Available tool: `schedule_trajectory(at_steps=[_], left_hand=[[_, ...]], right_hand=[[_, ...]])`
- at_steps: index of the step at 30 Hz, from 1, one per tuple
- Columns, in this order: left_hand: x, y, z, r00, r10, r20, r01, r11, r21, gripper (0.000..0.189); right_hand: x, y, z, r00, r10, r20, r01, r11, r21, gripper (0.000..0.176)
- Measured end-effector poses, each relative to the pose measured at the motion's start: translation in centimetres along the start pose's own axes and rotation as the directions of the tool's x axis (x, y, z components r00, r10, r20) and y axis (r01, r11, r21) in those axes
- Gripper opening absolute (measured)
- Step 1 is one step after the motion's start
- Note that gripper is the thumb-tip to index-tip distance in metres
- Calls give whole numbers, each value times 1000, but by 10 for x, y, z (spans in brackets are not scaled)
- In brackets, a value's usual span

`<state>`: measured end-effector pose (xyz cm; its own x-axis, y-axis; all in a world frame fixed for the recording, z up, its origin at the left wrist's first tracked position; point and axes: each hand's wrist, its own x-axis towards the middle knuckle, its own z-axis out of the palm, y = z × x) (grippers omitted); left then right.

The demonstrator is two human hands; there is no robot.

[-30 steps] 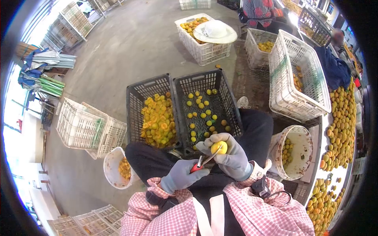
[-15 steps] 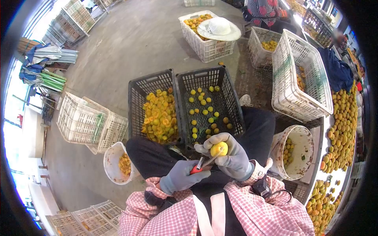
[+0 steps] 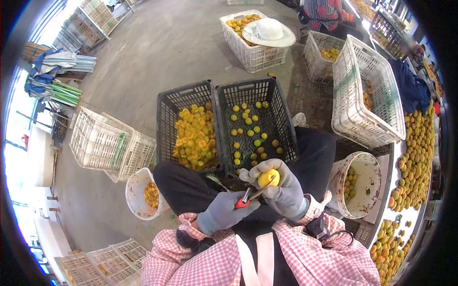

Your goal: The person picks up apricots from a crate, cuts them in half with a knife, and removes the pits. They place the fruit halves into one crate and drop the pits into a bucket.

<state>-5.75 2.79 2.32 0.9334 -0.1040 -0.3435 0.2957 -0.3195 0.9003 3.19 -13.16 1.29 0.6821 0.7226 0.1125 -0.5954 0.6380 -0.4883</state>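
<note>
My left hand [image 3: 224, 211], in a grey glove, is closed around the red handle of a small knife [image 3: 242, 202]. The knife's thin blade touches a yellow-orange fruit [image 3: 268, 178]. My right hand [image 3: 282, 190], gloved too, grips that fruit between thumb and fingers. Just beyond my hands stand two black crates. In the left crate [image 3: 164, 114] lies a heap of cut, opened fruit. Several whole fruits are spread over the bottom of the right crate [image 3: 281, 112].
A white bucket [image 3: 136, 190] with fruit pieces stands at left, a stained bucket [image 3: 338, 183] at right. White crates [image 3: 355, 114] stand on both sides. A hat [image 3: 269, 31] lies on a fruit-filled crate. Fruit covers a table [image 3: 391, 183] at right. Another person [image 3: 324, 14] sits at top right.
The fruit has turned slightly in my right hand, and the blade now lies across its face with a cut showing. The view has shifted a little.
</note>
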Motion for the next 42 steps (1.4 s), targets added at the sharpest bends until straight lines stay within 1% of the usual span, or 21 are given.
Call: schedule_trajectory(at_steps=[4, 6, 8, 10, 11, 12, 14, 15, 19, 20, 21, 25, 27, 28, 29, 30, 31, 33, 36, 40, 42], left_hand=[[5, -3, 7, 999, -17, -51, 13, 997, -76, 27], [6, -2, 10, 998, -29, -53, 23, 994, -104, 26], [10, 4, 8, 998, 23, -66, -31, 992, -126, 25], [15, -5, 4, 1000, -21, 2, 22, 986, -165, 24], [20, -8, 0, 995, -59, 78, 73, 978, -196, 24], [23, -9, -3, 996, -58, 74, 71, 978, -196, 24], [31, 6, -12, 950, -169, 263, 254, 908, -334, 27], [34, 25, -27, 798, -450, 401, 536, 834, -130, 34], [31, 31, -23, 909, -321, 265, 375, 907, -189, 45], [34, 14, -13, 996, -76, 44, 82, 985, -151, 48], [37, 1, -7, 967, 198, -159, -208, 977, -49, 52], [34, 13, -4, 945, 235, -229, -205, 968, 146, 47], [35, 5, 8, 999, -51, 13, 52, 993, -103, 41], [36, -4, 14, 998, -54, 11, 55, 993, -104, 41], [39, -14, 21, 999, -38, -7, 35, 969, -244, 34], [41, -20, 24, 999, -23, -26, 11, 926, -378, 28], [41, -19, 24, 999, -24, -26, 12, 926, -377, 28], [42, -17, 22, 983, -180, 44, 179, 858, -481, 23], [44, -18, 19, 968, -226, 113, 251, 812, -527, 20], [48, -18, 21, 975, -205, 85, 221, 857, -465, 20], [51, -12, 28, 958, -268, 103, 283, 827, -486, 22]], right_hand=[[3, 5, 9, 1000, -10, -15, 11, 999, 41, 44], [3, 10, 6, 997, -66, 26, 69, 989, -130, 49], [5, 4, 3, 997, -52, 50, 60, 985, -163, 51], [7, -6, 12, 998, 35, -48, -49, 945, -325, 49], [12, -2, -4, 997, -56, 45, 72, 814, -577, 50], [12, -3, -4, 997, -54, 49, 73, 813, -577, 50], [9, -4, -4, 984, 37, -172, -101, 921, -377, 54], [12, -2, -4, 985, -15, -173, -50, 930, -364, 55], [15, -15, -14, 980, -89, -176, -17, 852, -523, 60], [15, -18, -13, 980, -93, -176, -13, 851, -524, 60], [14, -23, -10, 980, -71, -188, -38, 851, -523, 62], [9, -22, -13, 984, -94, -152, -7, 831, -557, 58], [8, -18, -11, 985, -116, -126, 28, 836, -549, 56], [8, -15, -9, 981, -94, -167, 15, 905, -426, 57], [9, -13, -8, 977, -69, -204, 6, 956, -294, 59], [10, -11, -12, 977, -70, -202, 8, 957, -291, 59], [12, -6, -18, 976, -93, -197, 27, 950, -312, 62], [10, -7, -17, 964, -121, -236, 13, 910, -415, 61], [9, -8, -16, 955, -128, -268, 7, 913, -408, 58], [8, -10, -24, 947, -177, -268, -16, 807, -590, 55], [10, -2, -20, 921, -101, -375, -5, 962, -272, 58]])
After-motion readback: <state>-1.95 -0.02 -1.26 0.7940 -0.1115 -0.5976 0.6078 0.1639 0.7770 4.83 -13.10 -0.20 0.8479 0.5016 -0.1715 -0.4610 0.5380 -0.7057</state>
